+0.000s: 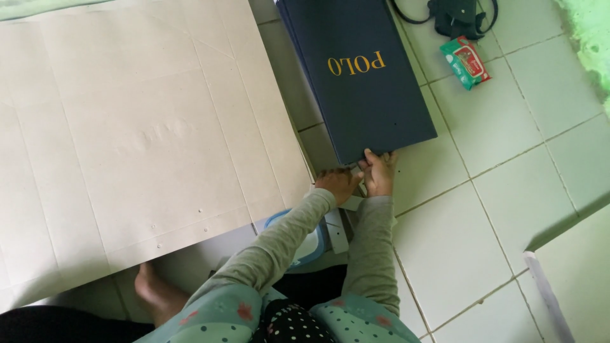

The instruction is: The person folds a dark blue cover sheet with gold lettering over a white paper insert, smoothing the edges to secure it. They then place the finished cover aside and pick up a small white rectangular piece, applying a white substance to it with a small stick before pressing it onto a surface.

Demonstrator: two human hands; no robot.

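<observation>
A stack of flat dark blue card sheets (362,76) with gold lettering lies on the tiled floor ahead of me. My right hand (379,173) grips the stack's near edge, thumb on top. My left hand (338,183) rests just beside it at the same near corner, fingers curled over small pale pieces on the floor; whether it holds anything I cannot tell. Both arms wear grey-green sleeves.
A large creased beige cardboard sheet (140,133) covers the floor to the left. A blue-and-white object (312,246) sits under my left forearm. A green-and-red packet (465,61) and a black strap item (454,16) lie at the far right. My bare foot (155,293) shows at lower left.
</observation>
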